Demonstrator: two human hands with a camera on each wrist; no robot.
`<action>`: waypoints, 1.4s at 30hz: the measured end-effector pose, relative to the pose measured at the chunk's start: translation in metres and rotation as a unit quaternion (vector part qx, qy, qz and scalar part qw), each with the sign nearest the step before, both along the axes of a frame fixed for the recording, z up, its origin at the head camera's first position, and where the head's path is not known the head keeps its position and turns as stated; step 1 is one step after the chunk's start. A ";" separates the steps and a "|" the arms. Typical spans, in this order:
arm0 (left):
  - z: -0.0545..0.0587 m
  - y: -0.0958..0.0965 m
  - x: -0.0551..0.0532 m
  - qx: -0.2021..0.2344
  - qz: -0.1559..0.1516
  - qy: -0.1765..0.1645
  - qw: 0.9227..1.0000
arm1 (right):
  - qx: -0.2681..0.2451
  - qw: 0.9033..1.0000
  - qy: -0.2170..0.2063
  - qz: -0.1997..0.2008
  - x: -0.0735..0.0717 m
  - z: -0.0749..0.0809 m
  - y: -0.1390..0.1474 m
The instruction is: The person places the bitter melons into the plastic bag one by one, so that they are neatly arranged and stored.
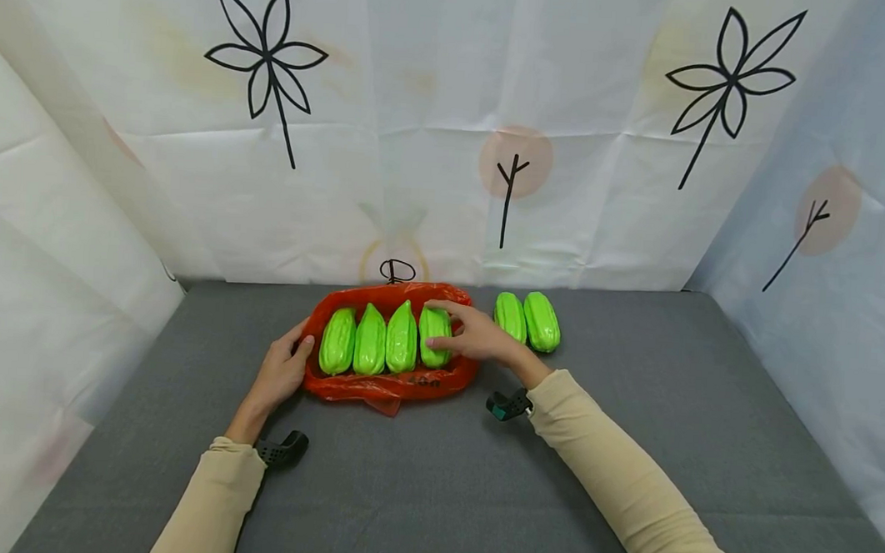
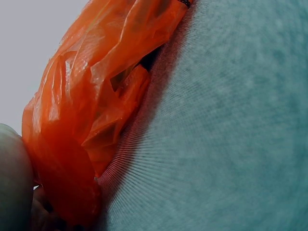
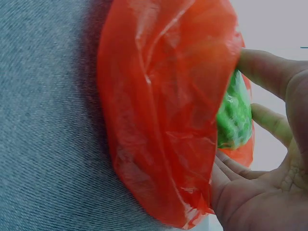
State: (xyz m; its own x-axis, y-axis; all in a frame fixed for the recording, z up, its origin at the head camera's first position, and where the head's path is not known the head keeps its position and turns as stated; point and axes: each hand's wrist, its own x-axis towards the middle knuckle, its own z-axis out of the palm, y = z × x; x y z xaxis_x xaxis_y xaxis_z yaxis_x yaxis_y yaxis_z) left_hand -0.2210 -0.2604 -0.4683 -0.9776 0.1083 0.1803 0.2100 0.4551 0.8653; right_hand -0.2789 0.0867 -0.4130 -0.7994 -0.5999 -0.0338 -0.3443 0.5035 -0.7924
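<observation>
A red plastic bag lies with its mouth spread wide on the table. Inside it, several bright green ridged gourds stand side by side in a row. My left hand grips the bag's left rim; in the left wrist view the thumb presses against the crumpled plastic. At the bag's right end, my right hand holds the rightmost gourd between thumb and fingers. The right wrist view shows that green gourd partly hidden behind the bag's side.
Two more green gourds lie on the grey table, to the right of the bag and just beyond my right wrist. A white cloth backdrop with drawn plants rises behind the table and along both sides.
</observation>
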 end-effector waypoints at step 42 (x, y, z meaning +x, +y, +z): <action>0.002 0.001 0.001 0.007 0.004 -0.004 1.000 | -0.042 0.995 -0.005 -0.091 0.012 0.038 0.051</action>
State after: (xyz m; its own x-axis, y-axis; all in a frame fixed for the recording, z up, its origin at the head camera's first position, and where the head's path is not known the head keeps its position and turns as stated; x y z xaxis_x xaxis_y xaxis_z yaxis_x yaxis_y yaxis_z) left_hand -0.2202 -0.2594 -0.4667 -0.9799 0.0986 0.1732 0.1991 0.4445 0.8734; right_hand -0.2664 0.1378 -0.3754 -0.8946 -0.4468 0.0014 -0.2453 0.4883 -0.8375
